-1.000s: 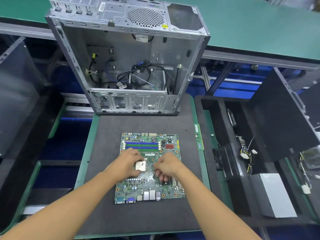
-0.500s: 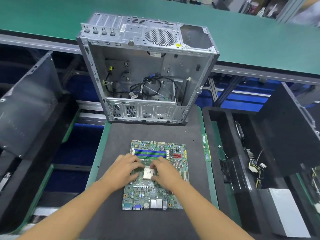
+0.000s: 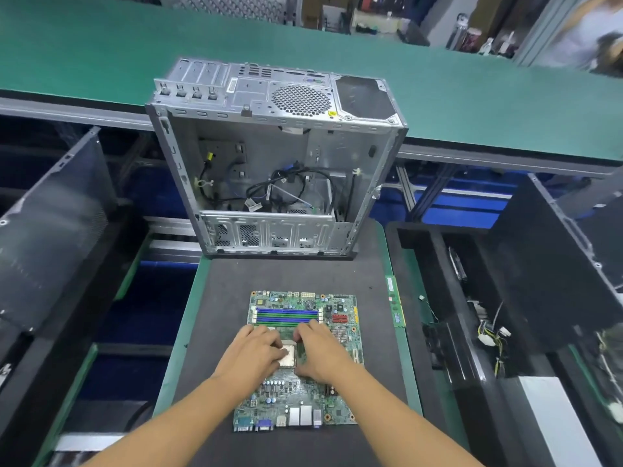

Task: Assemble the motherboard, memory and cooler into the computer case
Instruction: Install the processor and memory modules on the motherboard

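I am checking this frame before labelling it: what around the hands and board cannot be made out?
Head view:
1. What surrounds the chip: covered by the left hand and right hand.
2. Whether the fingers grip anything: hidden beneath the hands.
3. Memory stick print: too small.
4. Grey box, lower right: cut by the edge.
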